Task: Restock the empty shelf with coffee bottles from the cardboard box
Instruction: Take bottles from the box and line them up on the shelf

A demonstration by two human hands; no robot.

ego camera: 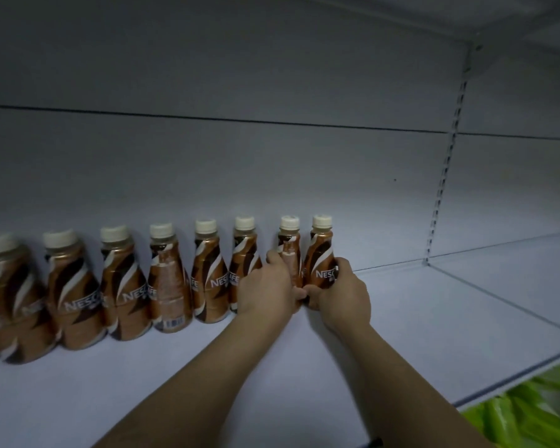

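Two coffee bottles at the row's right end

Our left hand (265, 287) fingers wrap the seventh Nescafé bottle (290, 253); our right hand (345, 291) fingers clamp the eighth Nescafé bottle (319, 257), both upright on the shelf (401, 318).

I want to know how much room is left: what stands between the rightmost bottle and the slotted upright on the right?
Nothing: in the head view the shelf is bare from the rightmost bottle, held by the right hand, to the upright.

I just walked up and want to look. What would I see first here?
A row of brown coffee bottles with cream caps stands along the back of the white shelf. Two hands, left hand and right hand, each grip a bottle at the row's right end. Green packets peek out below right.
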